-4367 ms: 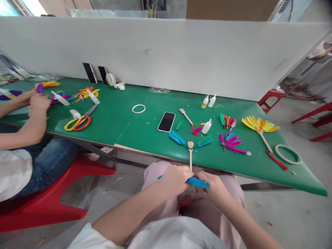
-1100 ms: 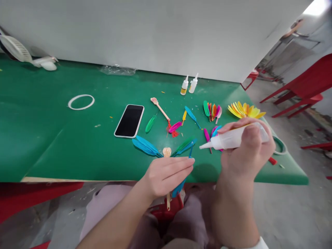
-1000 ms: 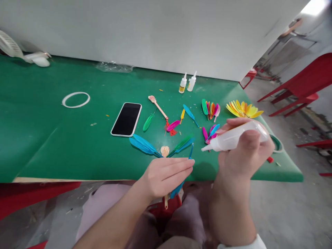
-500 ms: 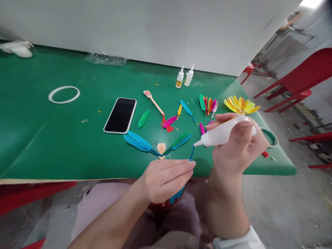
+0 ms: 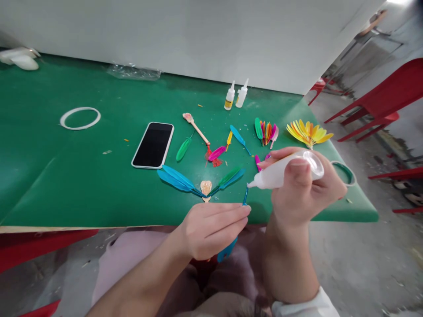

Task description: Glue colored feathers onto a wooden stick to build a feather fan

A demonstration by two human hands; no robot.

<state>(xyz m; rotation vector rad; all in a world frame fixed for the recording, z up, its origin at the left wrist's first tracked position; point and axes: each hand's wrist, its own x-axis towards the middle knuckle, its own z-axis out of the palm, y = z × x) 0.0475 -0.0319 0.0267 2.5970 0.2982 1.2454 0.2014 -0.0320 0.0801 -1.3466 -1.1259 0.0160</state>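
Observation:
My left hand [image 5: 216, 230] is closed on a blue feather [image 5: 227, 251], whose thin quill sticks up past the fingertips and whose vane hangs below the hand. In my right hand [image 5: 306, 187] is a white glue bottle [image 5: 276, 171], tilted with its nozzle touching or very close to the quill's tip. Just beyond my left hand lies a wooden stick with a heart-shaped head [image 5: 206, 188]. Blue feathers [image 5: 176, 178] fan out to its left, and a green feather [image 5: 229, 177] with a blue one spreads to its right. My left hand hides the stick's lower part.
On the green table [image 5: 99, 193] lie a phone [image 5: 153, 145], a white ring [image 5: 80, 119], a tasselled wooden stick [image 5: 198, 128], loose feathers, a multicoloured feather bunch [image 5: 267, 133] and yellow feathers [image 5: 309, 133]. Two small bottles [image 5: 229, 97] stand at the back. A tape roll [image 5: 343, 174] sits at right.
Both hands stay nearly in place. My right hand and the glue bottle have shifted slightly right, with the nozzle still at the quill tip. The view has moved slightly.

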